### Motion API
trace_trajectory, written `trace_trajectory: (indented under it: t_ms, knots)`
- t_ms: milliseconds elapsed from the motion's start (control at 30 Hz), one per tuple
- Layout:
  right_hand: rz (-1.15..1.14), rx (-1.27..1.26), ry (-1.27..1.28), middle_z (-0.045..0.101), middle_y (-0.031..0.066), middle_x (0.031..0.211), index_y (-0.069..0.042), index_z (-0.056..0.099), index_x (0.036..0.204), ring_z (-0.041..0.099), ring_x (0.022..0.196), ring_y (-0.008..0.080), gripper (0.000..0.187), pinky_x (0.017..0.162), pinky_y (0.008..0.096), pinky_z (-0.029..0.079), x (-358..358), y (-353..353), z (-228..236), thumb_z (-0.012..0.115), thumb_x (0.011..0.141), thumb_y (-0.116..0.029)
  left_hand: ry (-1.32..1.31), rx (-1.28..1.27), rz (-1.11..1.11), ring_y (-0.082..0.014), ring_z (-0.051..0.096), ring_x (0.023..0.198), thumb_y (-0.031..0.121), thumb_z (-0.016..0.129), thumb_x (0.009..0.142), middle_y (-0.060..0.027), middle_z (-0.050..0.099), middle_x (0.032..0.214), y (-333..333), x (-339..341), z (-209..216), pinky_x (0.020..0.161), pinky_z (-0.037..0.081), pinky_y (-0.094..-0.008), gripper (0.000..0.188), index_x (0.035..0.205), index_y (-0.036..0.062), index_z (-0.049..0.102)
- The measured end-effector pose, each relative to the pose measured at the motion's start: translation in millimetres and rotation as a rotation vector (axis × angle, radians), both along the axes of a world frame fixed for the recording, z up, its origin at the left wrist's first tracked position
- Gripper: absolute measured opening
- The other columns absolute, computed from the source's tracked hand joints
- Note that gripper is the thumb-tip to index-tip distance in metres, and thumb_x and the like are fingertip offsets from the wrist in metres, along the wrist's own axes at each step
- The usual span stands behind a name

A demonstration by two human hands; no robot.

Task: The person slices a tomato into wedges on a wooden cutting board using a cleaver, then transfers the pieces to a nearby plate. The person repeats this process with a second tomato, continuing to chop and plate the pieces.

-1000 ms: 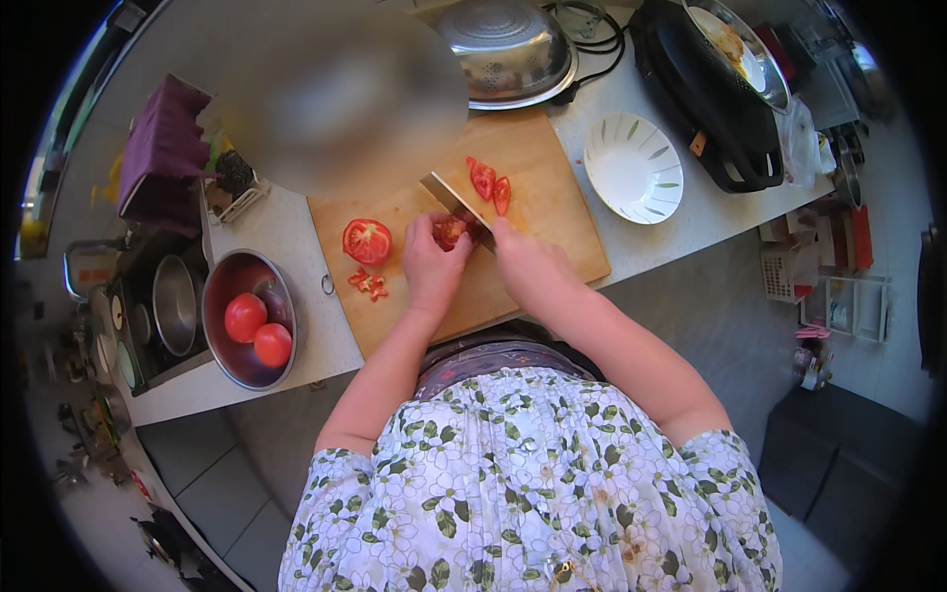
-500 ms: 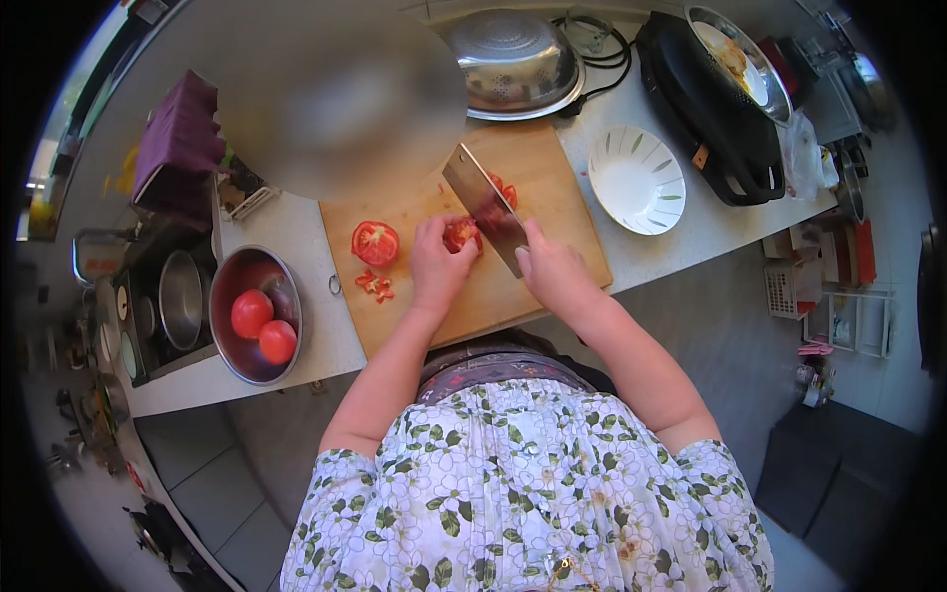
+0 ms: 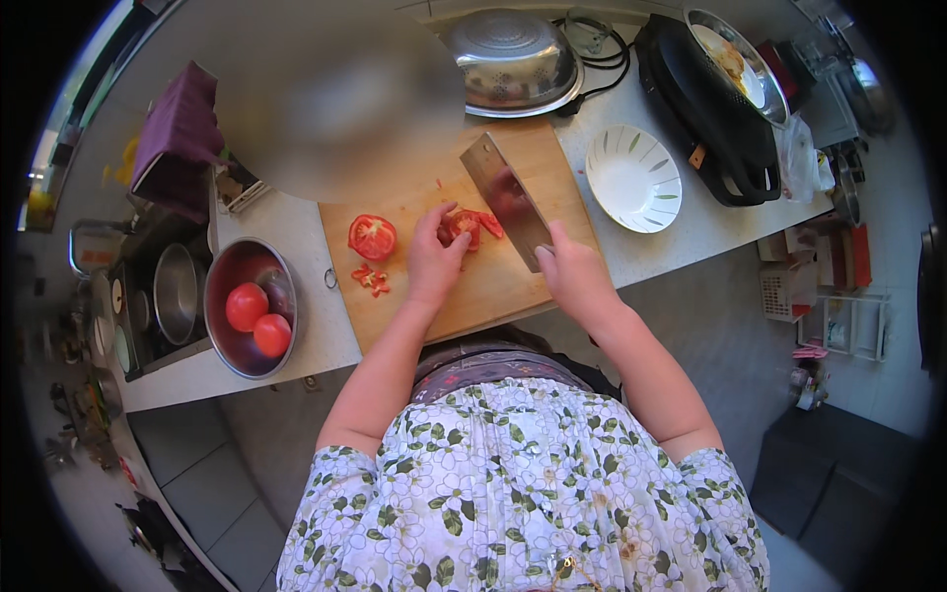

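Observation:
My right hand [image 3: 574, 276] is wrapped round the handle of a cleaver [image 3: 508, 197], its broad blade tilted over the right part of a wooden cutting board [image 3: 547, 163]. With thumb and fingers my left hand [image 3: 434, 255] holds a piece of cut tomato [image 3: 464, 229] on the board. Red tomato slices [image 3: 489, 225] lie just right of that piece, between it and the blade. Left of my left hand sits a tomato half [image 3: 372, 237], cut face up. Small tomato scraps [image 3: 370, 279] lie below the half.
A metal bowl [image 3: 219, 340] with two whole tomatoes [image 3: 247, 308] stands left of the board. Right of it is a white patterned bowl [image 3: 631, 187]. Behind are an upturned colander [image 3: 513, 49] and a black appliance [image 3: 691, 118]. A blurred shape hides the board's far left.
The cleaver has moved right, away from the tomato piece, with my right hand. Tomato slices now show between the piece and the blade. My left hand has shifted slightly left.

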State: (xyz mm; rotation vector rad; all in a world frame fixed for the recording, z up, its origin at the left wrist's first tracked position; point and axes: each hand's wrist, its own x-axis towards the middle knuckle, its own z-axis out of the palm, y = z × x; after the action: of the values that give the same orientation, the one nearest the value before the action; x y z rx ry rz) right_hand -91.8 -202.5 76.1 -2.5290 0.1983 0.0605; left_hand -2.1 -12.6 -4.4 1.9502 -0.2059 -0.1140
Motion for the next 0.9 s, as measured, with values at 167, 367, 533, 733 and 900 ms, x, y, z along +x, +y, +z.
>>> trace_trajectory:
  t_ms: [167,367,533,733,900]
  knots:
    - [0.006,0.05,-0.022,0.062,0.0253,0.071,-0.001,0.045,0.108,0.061,0.069,0.0454,0.024,0.063,0.0547,0.048,-25,-13,3,0.055,0.091,-0.016,0.122,-0.191,0.005,-0.0092,0.057,0.081,-0.001,0.069,0.08,-0.0029,0.061,0.101,0,5,-1,0.074,0.051,-0.0237,0.052,0.129,0.0083,0.055]
    - [-0.016,0.093,0.081,0.062,0.0253,0.071,-0.001,0.045,0.108,0.061,0.069,0.0454,0.024,0.063,0.0542,0.048,-49,3,13,0.055,0.091,-0.016,0.161,-0.187,0.032,-0.0093,0.058,0.081,-0.001,0.07,0.08,-0.003,0.06,0.1,-1,3,6,0.073,0.051,-0.0236,0.052,0.129,0.0077,0.054]
    - [-0.025,0.083,0.175,0.063,0.0251,0.072,0.0,0.045,0.107,0.062,0.071,0.0454,0.024,0.066,0.0539,0.048,-51,11,18,0.053,0.091,-0.016,0.024,-0.008,0.029,-0.0099,0.058,0.079,0.002,0.072,0.077,-0.0041,0.059,0.095,-3,-1,2,0.071,0.052,-0.0248,0.052,0.126,0.0062,0.056]
    - [0.053,-0.014,0.213,0.063,0.025,0.071,0.002,0.044,0.103,0.063,0.068,0.0441,0.018,0.063,0.0537,0.049,-30,23,25,0.049,0.09,-0.011,-0.059,0.168,0.042,-0.0249,0.06,0.089,0.014,0.074,0.072,-0.0128,0.058,0.106,-11,-9,15,0.081,0.051,-0.035,0.052,0.121,0.008,0.056]
    - [0.121,-0.091,0.155,0.064,0.0249,0.072,0.002,0.044,0.1,0.064,0.068,0.043,0.016,0.061,0.0535,0.05,-6,27,14,0.049,0.085,-0.003,-0.128,0.222,0.072,-0.0292,0.06,0.094,0.016,0.073,0.073,-0.0137,0.058,0.108,-14,-9,14,0.082,0.049,-0.0382,0.053,0.122,0.0089,0.055]
